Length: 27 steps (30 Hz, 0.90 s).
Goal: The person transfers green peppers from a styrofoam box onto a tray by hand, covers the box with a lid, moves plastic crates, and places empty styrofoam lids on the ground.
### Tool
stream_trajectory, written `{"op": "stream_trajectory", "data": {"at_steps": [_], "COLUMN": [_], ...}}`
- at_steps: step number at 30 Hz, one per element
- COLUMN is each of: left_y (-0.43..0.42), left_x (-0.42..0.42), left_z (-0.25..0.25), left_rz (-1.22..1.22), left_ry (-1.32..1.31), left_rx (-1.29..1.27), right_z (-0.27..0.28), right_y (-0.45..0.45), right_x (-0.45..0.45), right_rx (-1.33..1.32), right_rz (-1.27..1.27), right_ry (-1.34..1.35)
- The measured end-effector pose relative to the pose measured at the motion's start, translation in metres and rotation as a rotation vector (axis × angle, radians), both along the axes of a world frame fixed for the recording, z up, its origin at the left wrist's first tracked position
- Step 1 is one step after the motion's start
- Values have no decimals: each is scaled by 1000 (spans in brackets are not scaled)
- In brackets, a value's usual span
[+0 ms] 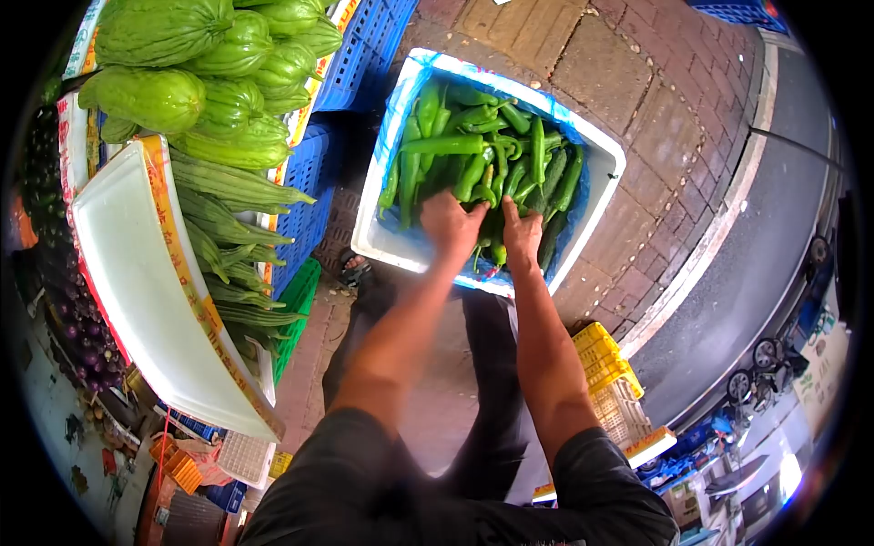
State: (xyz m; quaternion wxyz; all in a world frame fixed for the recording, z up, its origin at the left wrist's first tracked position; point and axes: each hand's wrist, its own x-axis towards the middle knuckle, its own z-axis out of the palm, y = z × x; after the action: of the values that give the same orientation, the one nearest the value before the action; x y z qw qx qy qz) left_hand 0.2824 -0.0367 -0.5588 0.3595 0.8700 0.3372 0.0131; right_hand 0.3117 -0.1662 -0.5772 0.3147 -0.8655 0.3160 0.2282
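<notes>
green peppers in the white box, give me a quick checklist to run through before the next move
1. Both hands at the peppers: ok, left hand and right hand are side by side among the green peppers.
2. Firm grip on a pepper: cannot tell, the fingertips are hidden and the left hand is blurred.
3. White box standing with its opening up: ok.
4. Blue liner inside the box: ok, it shows along the walls.
5. Peppers all lined up one way: not ok, they point in different directions.
</notes>
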Motion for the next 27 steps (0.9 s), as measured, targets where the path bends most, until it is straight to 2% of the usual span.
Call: {"op": "stream_trajectory", "data": {"at_steps": [1,2,5,8,11,14,15,19,23,24,27], "left_y": [-7,-11,-13,-1,7,24,22,22,18,18,16], "left_x": [1,-1,-2,13,23,25,22,21,21,23,21], "left_z": [0,-7,-4,3,12,4,3,1,5,10,7], "left_rz": [-12,27,34,11,-4,-68,-86,-130,-162,-169,-179], "left_ry": [-48,-103,34,266,341,329,291,167,126,134,109], "left_rx": [138,71,35,-141,-147,-332,-333,-278,-247,-245,-220], "right_z": [-2,-2,-9,-7,10,5,7,5,20,30,10], "right_y": [1,-3,-18,-14,2,13,17,15,5,7,-2], "right_x": [1,3,13,23,24,33,34,30,37,42,40], "right_rx": [-8,-11,135,162,311,207,161,287,680,677,908], "right_rz": [-21,-5,14,93,-155,-77,-43,-141,-264,-270,-384], "right_ry": [21,37,151,172,65,35,50,42,127,157,215]}}
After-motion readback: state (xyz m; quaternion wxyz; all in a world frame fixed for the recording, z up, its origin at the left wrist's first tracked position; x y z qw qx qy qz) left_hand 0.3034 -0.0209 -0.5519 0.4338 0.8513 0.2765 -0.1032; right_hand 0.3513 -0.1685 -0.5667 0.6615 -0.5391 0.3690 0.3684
